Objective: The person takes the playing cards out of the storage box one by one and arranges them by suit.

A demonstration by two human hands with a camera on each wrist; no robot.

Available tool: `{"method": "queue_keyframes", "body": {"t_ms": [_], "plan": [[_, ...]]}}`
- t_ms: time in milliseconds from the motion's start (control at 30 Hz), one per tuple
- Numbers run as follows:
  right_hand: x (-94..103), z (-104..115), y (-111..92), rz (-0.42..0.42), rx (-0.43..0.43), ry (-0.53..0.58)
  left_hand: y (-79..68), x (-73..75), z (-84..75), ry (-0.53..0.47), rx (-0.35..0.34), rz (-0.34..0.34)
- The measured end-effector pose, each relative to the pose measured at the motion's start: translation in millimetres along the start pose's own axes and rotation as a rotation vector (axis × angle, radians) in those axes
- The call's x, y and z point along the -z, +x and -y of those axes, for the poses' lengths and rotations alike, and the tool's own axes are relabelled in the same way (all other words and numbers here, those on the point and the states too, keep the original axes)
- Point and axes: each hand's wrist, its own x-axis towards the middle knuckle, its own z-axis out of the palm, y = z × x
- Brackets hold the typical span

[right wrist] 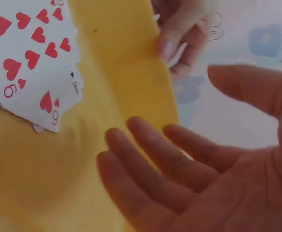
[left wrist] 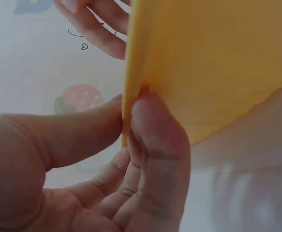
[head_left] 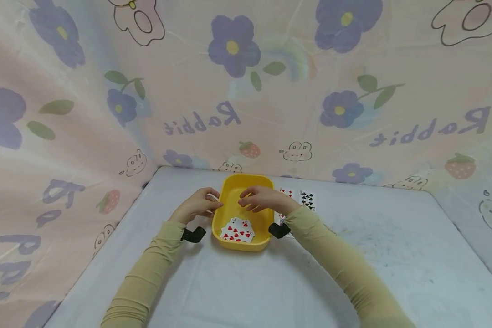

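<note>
A yellow plastic tray (head_left: pixel 242 247) stands on the white table with a loose pile of playing cards (head_left: pixel 238 230) at its near end. A hearts card (right wrist: pixel 27 60) lies face up on top of the pile. My left hand (head_left: pixel 198 204) pinches the tray's left rim between thumb and finger, as the left wrist view shows on the yellow wall (left wrist: pixel 218 63). Over the tray's right side, my right hand (head_left: pixel 266 199) has its fingers spread and slightly bent, holding nothing. Its palm shows bare in the right wrist view.
Right of the tray lie a clubs card (head_left: pixel 307 200) and a diamonds card (head_left: pixel 286 192), face up. More cards beside them are partly hidden by the right hand and wrist. A patterned cloth (head_left: pixel 270 114) hangs behind the table and along its left side.
</note>
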Motion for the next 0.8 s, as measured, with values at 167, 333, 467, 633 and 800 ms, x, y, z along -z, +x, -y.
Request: {"method": "queue_keyframes", "body": {"t_ms": [167, 333, 467, 633, 800], "plan": [[-7.0, -4, 13, 0.055, -0.055, -0.125, 1.1, -1.0, 0.1, 0.008, -0.009, -0.012], [-9.8, -9, 19, 0.061, -0.084, -0.203, 1.3, -1.6, 1.6, 0.017, 0.000, -0.012], [-11.5, -8, 18, 0.068, -0.099, -0.184, 2.1, -1.7, 2.3, 0.016, -0.011, -0.014], [-14.2, -5, 16, 0.087, -0.110, -0.171, 2.8, -1.3, 2.9, 0.007, -0.013, -0.013], [-15.9, -5, 17, 0.086, -0.118, -0.237, 2.9, -0.8, 4.1, -0.002, 0.005, -0.004]]}}
